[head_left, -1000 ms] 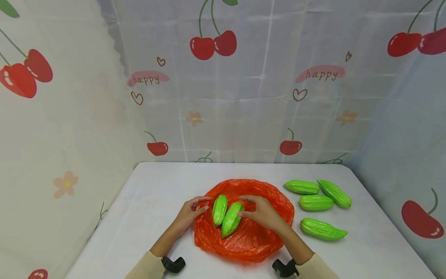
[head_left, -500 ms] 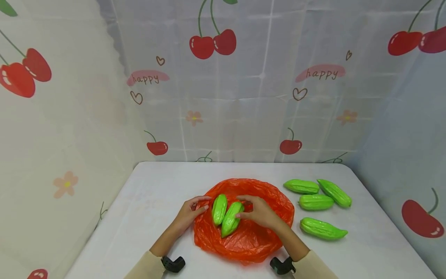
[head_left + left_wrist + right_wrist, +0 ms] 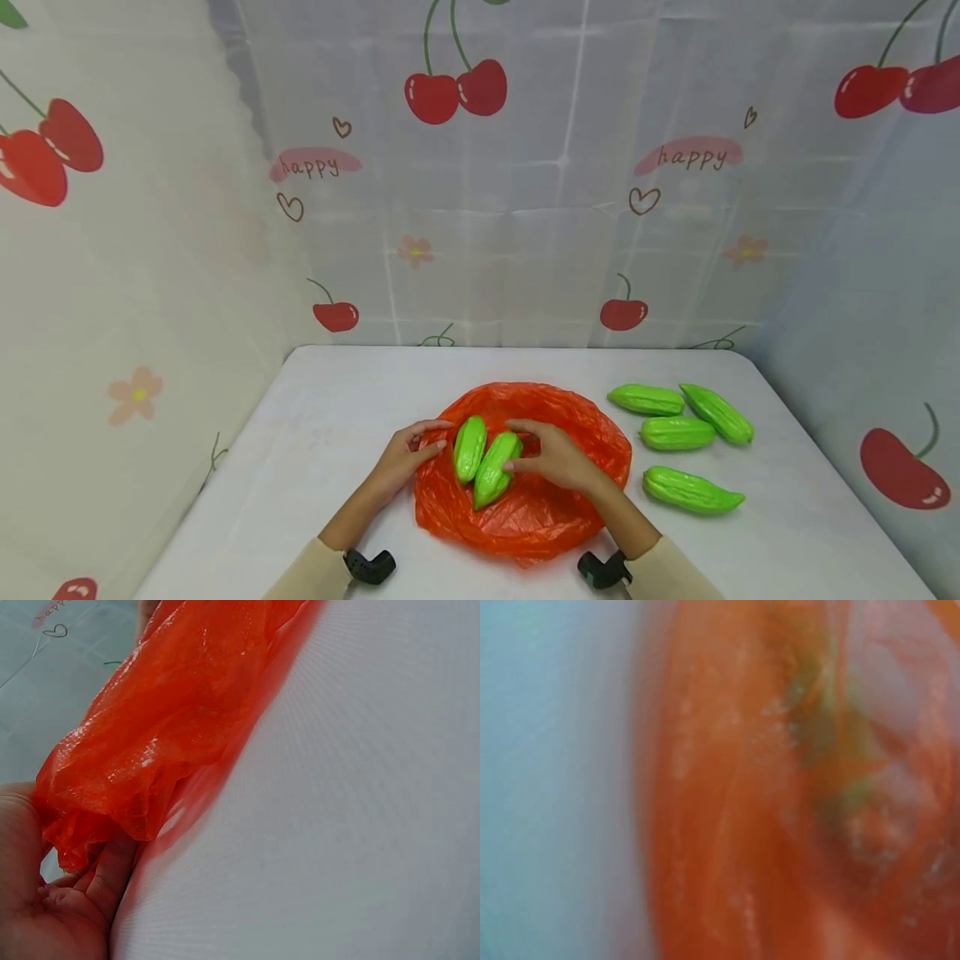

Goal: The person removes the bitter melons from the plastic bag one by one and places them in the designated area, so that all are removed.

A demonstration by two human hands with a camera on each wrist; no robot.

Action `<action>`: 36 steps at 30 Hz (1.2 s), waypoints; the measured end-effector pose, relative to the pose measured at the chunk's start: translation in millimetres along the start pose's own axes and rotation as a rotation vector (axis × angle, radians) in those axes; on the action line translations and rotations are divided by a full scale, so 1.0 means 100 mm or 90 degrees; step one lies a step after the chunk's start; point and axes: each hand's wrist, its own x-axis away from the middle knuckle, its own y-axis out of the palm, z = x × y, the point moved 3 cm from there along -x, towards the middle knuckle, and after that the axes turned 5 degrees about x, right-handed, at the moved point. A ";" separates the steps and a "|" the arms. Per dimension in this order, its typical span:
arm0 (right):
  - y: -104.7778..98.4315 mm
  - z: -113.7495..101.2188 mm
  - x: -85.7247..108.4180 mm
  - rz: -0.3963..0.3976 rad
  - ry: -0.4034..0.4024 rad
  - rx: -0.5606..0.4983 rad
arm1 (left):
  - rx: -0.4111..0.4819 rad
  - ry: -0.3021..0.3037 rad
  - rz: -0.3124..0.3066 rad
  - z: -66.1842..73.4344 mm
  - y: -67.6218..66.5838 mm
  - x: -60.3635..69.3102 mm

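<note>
Right wrist cam's super blurry, but crinkly orange-red plastic (image 3: 720, 810) fills most of it. There's a smeary green patch (image 3: 814, 720) toward the upper right, and a pale bluish area (image 3: 547, 780) down the left.

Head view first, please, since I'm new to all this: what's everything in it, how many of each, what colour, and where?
plastic bag: 1, orange-red, spread open mid-table
gourds in the bag: 2, bright green, side by side
gourds on the table: 4, bright green, right of the bag, three grouped farther off, one nearer
table: 1, white, under everything
printed sheeting: pieces uncertain, pale with red cherries, flowers, hearts and "happy", behind and at both sides
wrist devices: 2, black, one at each wrist
sleeves: 2, beige, bottom edge
left hand: 1, bare, holding the bag's left edge
right hand: 1, bare, over the bag, thumb against one gourd
</note>
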 end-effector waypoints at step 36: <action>0.03 0.09 0.00 -0.033 0.003 -0.011 | -0.007 -0.001 0.003 0.01 0.00 0.00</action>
